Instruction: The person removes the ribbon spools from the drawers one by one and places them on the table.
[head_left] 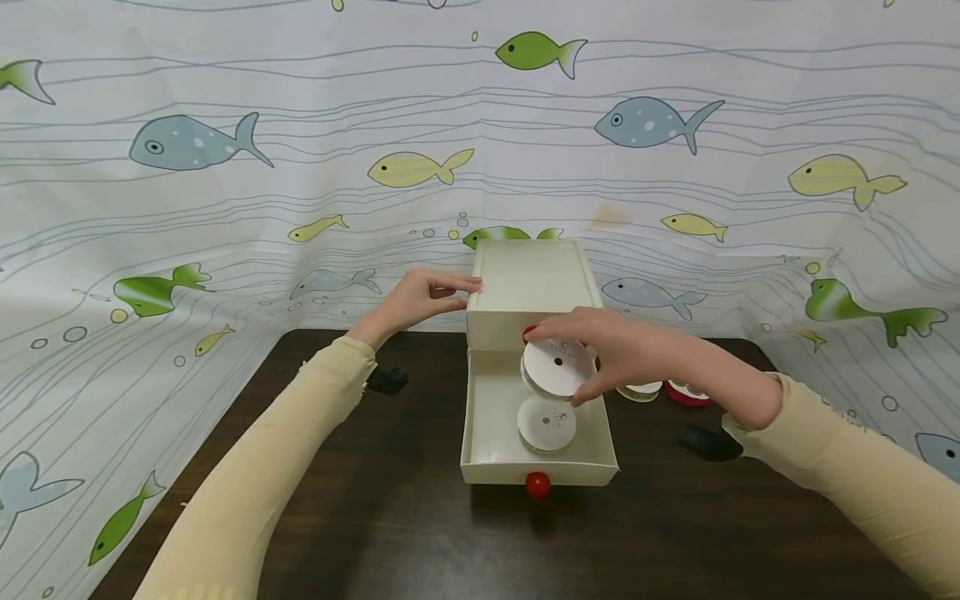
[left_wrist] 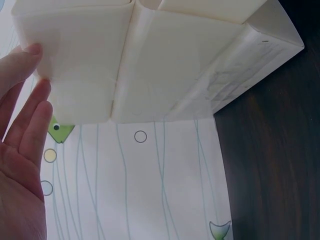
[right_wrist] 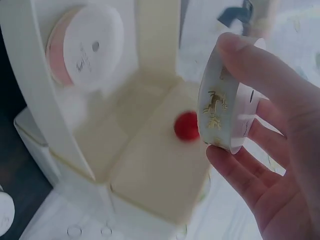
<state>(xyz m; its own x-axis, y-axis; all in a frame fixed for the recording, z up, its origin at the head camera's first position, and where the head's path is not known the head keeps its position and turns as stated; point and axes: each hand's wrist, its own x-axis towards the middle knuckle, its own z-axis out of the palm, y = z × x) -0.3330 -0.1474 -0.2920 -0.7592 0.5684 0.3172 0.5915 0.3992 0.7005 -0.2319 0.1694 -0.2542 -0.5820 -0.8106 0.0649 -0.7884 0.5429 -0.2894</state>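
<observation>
A white ribbon spool [head_left: 558, 367] is in my right hand [head_left: 633, 350], gripped by its rim between thumb and fingers above a pulled-out drawer [head_left: 495, 473]. In the right wrist view its pale ribbon [right_wrist: 215, 102] carries gold deer-like figures. Lower in the drawer lies another spool [head_left: 546, 429], wound with pink ribbon [right_wrist: 59, 60]. The cream drawer box [head_left: 534, 275] stands behind, and the fingertips of my left hand [head_left: 416, 302] touch its left side. Those fingers are fairly straight in the left wrist view.
Right of the box, partly hidden by my right hand, sit a white spool [head_left: 641, 391] and a red-rimmed one [head_left: 686, 393]. Red knobs mark the drawer fronts, the lower knob [head_left: 537, 486] facing me. A fish-patterned sheet [head_left: 375, 83] surrounds the dark table [head_left: 375, 517].
</observation>
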